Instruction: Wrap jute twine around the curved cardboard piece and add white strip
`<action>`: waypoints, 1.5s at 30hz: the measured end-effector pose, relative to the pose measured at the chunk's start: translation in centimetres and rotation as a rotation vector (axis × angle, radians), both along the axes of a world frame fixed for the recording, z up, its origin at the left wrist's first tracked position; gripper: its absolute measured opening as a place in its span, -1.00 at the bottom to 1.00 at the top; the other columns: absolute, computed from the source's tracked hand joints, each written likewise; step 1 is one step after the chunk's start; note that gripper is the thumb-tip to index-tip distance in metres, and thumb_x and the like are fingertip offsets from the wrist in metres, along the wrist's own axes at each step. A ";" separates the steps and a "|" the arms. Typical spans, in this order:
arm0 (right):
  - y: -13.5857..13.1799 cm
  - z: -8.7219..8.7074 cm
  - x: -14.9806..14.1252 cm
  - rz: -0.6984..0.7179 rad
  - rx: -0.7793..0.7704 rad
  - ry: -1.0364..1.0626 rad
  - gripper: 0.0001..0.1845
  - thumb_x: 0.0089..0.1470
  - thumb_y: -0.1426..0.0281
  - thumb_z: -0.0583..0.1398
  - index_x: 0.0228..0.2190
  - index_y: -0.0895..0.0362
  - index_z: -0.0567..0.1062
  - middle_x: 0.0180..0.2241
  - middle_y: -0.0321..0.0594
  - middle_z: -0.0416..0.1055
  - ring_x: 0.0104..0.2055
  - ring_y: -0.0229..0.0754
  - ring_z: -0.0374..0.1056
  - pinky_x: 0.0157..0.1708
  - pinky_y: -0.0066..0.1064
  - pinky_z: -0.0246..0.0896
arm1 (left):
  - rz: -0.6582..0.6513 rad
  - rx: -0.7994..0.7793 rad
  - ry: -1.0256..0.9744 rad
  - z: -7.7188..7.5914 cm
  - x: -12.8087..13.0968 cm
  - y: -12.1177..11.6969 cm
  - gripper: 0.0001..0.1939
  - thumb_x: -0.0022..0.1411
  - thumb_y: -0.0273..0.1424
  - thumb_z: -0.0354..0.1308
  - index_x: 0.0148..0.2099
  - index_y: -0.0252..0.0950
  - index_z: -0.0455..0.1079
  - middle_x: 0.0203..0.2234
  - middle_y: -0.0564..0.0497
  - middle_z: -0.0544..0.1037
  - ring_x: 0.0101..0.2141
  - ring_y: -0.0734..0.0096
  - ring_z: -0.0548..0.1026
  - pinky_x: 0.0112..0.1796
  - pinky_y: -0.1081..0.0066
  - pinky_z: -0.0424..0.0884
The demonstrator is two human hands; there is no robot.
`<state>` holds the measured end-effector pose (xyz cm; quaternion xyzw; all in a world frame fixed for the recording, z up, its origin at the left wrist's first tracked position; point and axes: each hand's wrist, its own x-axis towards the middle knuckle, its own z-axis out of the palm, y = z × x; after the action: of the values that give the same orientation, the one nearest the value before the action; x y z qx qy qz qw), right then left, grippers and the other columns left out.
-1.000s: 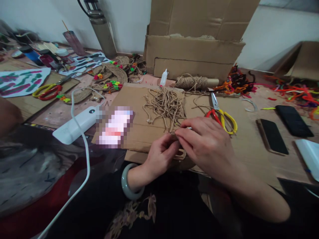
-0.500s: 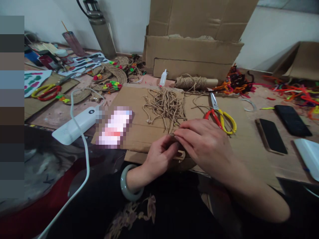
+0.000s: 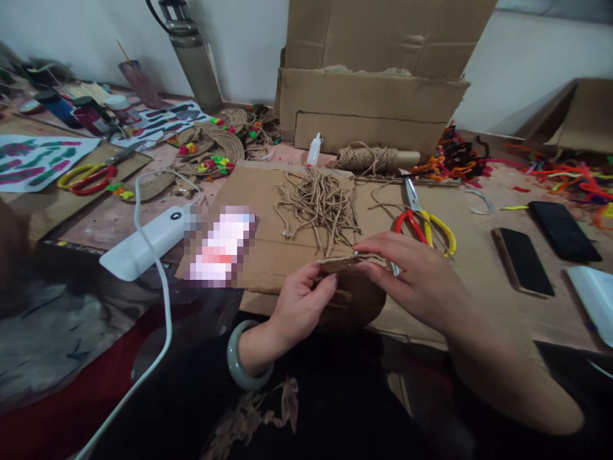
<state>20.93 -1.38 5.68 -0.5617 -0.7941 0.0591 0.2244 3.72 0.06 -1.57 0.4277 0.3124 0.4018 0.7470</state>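
Observation:
My left hand (image 3: pixel 304 300), with a pale bangle (image 3: pixel 237 358) on its wrist, grips a brown cardboard piece (image 3: pixel 361 300) with a curved lower edge. A strand of twine (image 3: pixel 335 259) runs along that piece's top edge. My right hand (image 3: pixel 412 271) pinches the strand between thumb and fingers near its right part. Something whitish shows under the right palm, mostly hidden. Just beyond my hands lies a heap of cut twine pieces (image 3: pixel 320 207). Scissors (image 3: pixel 421 220) with red and yellow handles lie beside my right hand.
A flat cardboard sheet (image 3: pixel 258 255) lies beneath the heap. Behind are a small white bottle (image 3: pixel 314 150) and a twine roll (image 3: pixel 368 158). Phones (image 3: pixel 522 262) lie at right; a white device (image 3: pixel 143 246) with a cable is at left. Another person's blurred arm (image 3: pixel 12 249) is at the left edge.
My right hand has moved right, away from my left fingertips, and the strand and cardboard edge now show between them. A blurred arm now shows at the left edge.

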 end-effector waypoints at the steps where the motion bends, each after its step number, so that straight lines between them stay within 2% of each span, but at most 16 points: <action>1: 0.0 -0.1 0.3 0.000 -0.053 0.046 -0.76 0.13 0.34 0.10 -0.22 0.16 0.48 -0.26 -0.16 0.50 -0.21 -0.16 0.41 -0.23 -0.33 0.29 | -0.004 0.006 -0.005 -0.2 0.0 0.0 -0.77 0.17 -0.34 0.14 -0.14 -0.31 0.46 -0.33 -0.03 0.55 -0.35 0.39 0.50 -0.26 0.37 0.48; 6: 0.3 -0.3 0.6 -0.043 -0.233 0.220 -0.79 0.08 0.32 0.11 -0.28 0.11 0.49 -0.30 -0.23 0.53 -0.27 -0.19 0.44 -0.30 -0.40 0.32 | 0.008 0.057 0.022 -0.6 0.0 -0.1 -0.78 0.18 -0.34 0.14 -0.15 -0.30 0.47 -0.35 -0.02 0.57 -0.34 0.39 0.50 -0.23 0.37 0.45; 11: 0.5 -0.1 0.3 -0.032 -0.241 0.239 -0.77 0.07 0.29 0.11 -0.29 0.11 0.49 -0.29 -0.21 0.53 -0.26 -0.17 0.43 -0.30 -0.38 0.32 | 0.002 0.082 0.030 -0.8 -0.1 -0.1 -0.78 0.19 -0.35 0.13 -0.12 -0.27 0.47 -0.32 -0.01 0.56 -0.32 0.41 0.49 -0.21 0.39 0.43; 18: 0.5 -0.1 0.8 0.037 -0.211 0.195 -0.83 0.12 0.39 0.09 -0.36 0.10 0.49 -0.39 -0.27 0.49 -0.33 -0.25 0.39 -0.33 -0.43 0.25 | -0.002 0.034 0.019 -0.9 -0.1 -0.3 -0.80 0.17 -0.34 0.15 -0.17 -0.27 0.47 -0.39 0.02 0.54 -0.38 0.44 0.48 -0.27 0.41 0.43; 22: 0.3 -0.2 0.9 0.055 -0.140 0.149 -0.89 0.09 0.41 0.13 -0.39 0.11 0.48 -0.43 -0.27 0.46 -0.35 -0.25 0.37 -0.35 -0.42 0.23 | -0.014 0.023 0.051 -0.7 0.0 -0.2 -0.80 0.18 -0.33 0.13 -0.18 -0.29 0.47 -0.40 0.01 0.55 -0.37 0.40 0.48 -0.27 0.39 0.43; 26: 0.0 -0.1 0.2 0.086 0.012 0.046 -0.89 0.11 0.40 0.13 -0.38 0.12 0.47 -0.39 -0.22 0.45 -0.30 -0.21 0.36 -0.29 -0.37 0.24 | -0.022 0.093 0.148 -0.2 0.2 -0.2 -0.80 0.18 -0.36 0.10 -0.19 -0.32 0.47 -0.37 -0.01 0.56 -0.30 0.36 0.48 -0.23 0.41 0.40; 30: -0.2 0.2 -0.9 0.106 0.146 -0.115 -0.87 0.11 0.42 0.13 -0.41 0.14 0.48 -0.35 -0.15 0.46 -0.28 -0.14 0.36 -0.26 -0.30 0.23 | -0.030 0.106 0.228 0.6 0.3 -0.2 -0.85 0.16 -0.39 0.09 -0.28 -0.33 0.46 -0.44 0.02 0.52 -0.41 0.43 0.44 -0.34 0.47 0.39; 35: -0.1 0.6 -1.7 0.127 0.209 -0.229 -0.87 0.08 0.47 0.13 -0.46 0.18 0.47 -0.37 -0.10 0.46 -0.30 -0.11 0.34 -0.26 -0.25 0.22 | -0.055 0.058 0.240 1.2 0.3 -0.3 -0.86 0.15 -0.37 0.09 -0.32 -0.33 0.41 -0.49 0.05 0.46 -0.45 0.46 0.39 -0.40 0.48 0.37; 45: -0.1 0.3 -2.3 0.114 0.235 -0.217 -0.86 0.09 0.44 0.11 -0.47 0.14 0.45 -0.37 -0.15 0.45 -0.30 -0.15 0.31 -0.27 -0.31 0.19 | -0.078 0.057 0.193 1.2 0.5 -0.3 -0.80 0.14 -0.30 0.10 -0.41 -0.34 0.38 -0.57 0.06 0.42 -0.52 0.48 0.35 -0.46 0.48 0.31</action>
<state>18.59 -1.44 5.95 -0.4887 -0.8457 -0.0825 0.1978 4.21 -0.23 -0.33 0.4973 0.3544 0.3384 0.7159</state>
